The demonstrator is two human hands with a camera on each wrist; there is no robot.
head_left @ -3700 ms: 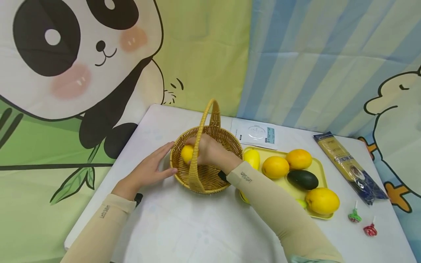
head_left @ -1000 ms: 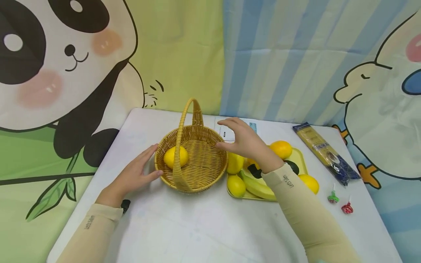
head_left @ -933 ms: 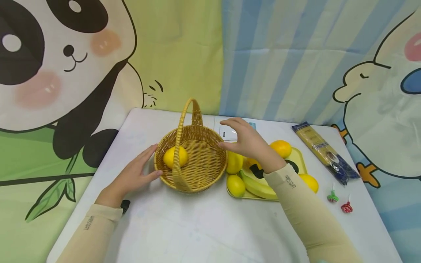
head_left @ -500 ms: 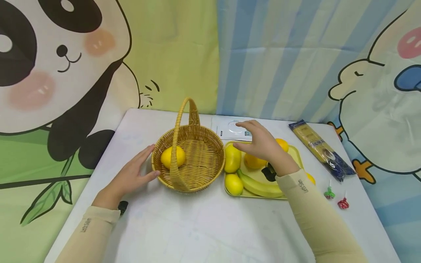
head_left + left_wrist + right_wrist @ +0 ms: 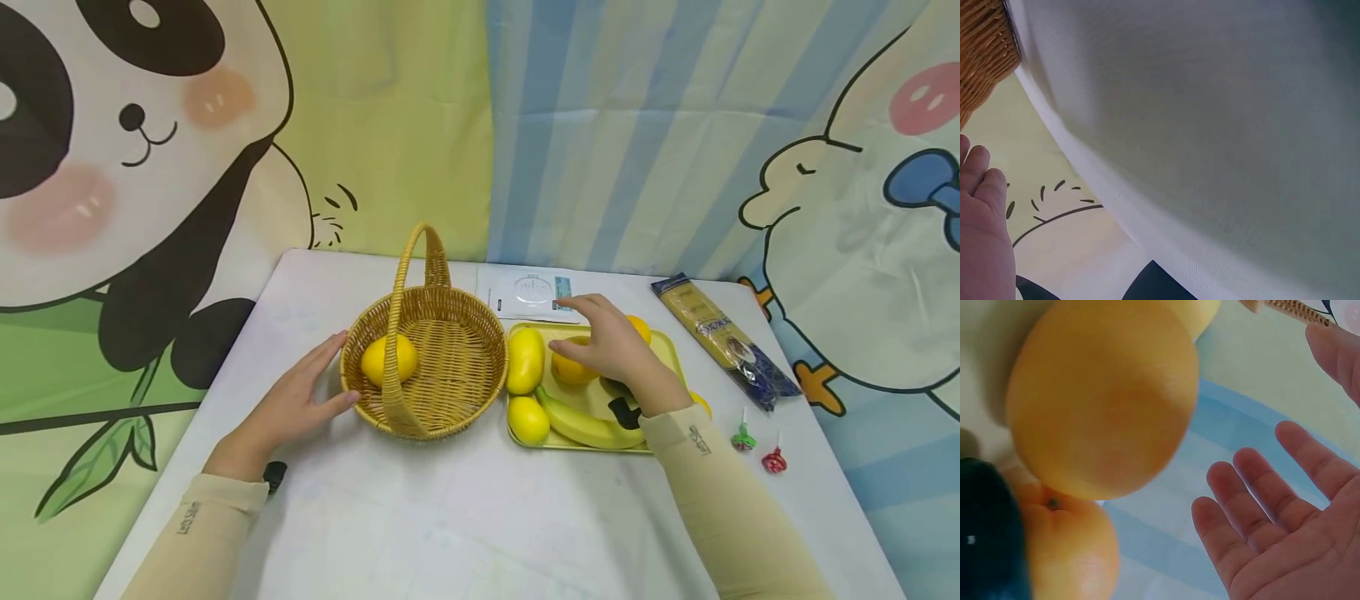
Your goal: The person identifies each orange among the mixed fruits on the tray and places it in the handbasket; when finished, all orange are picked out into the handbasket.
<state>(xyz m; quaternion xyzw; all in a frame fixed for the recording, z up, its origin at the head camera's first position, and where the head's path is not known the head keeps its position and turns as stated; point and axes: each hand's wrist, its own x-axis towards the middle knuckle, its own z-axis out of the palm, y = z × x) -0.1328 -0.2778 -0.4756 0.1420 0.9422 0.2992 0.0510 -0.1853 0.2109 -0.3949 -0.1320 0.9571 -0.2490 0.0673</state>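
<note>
A woven basket [image 5: 457, 367] with a tall handle holds one yellow-orange fruit [image 5: 407, 357] at its left side. My left hand [image 5: 281, 408] is at the basket's left rim, its fingers extended; whether the fingertips touch is hard to tell. Over the yellow tray [image 5: 581, 402], my right hand [image 5: 618, 350] hovers with fingers spread and nothing in it. Nearest to it is a large orange-yellow fruit [image 5: 1104, 400], with an orange [image 5: 1072, 550] and a dark green avocado-like fruit [image 5: 988, 531] beside it. A yellow mango-like fruit [image 5: 526, 360], a lemon [image 5: 528, 421] and a banana [image 5: 592, 431] fill the tray's left and front.
Behind the tray lies a flat white packet [image 5: 528, 292]. A gold and blue package [image 5: 723, 337] is at the back right. Two lollipops, one green [image 5: 743, 439] and one red [image 5: 775, 461], lie right of the tray. Printed curtains stand behind the white table [image 5: 450, 517].
My right hand has let go of the yellow-orange fruit in the basket and moved right, out over the tray. The left hand stays beside the basket. The head view has shifted somewhat.
</note>
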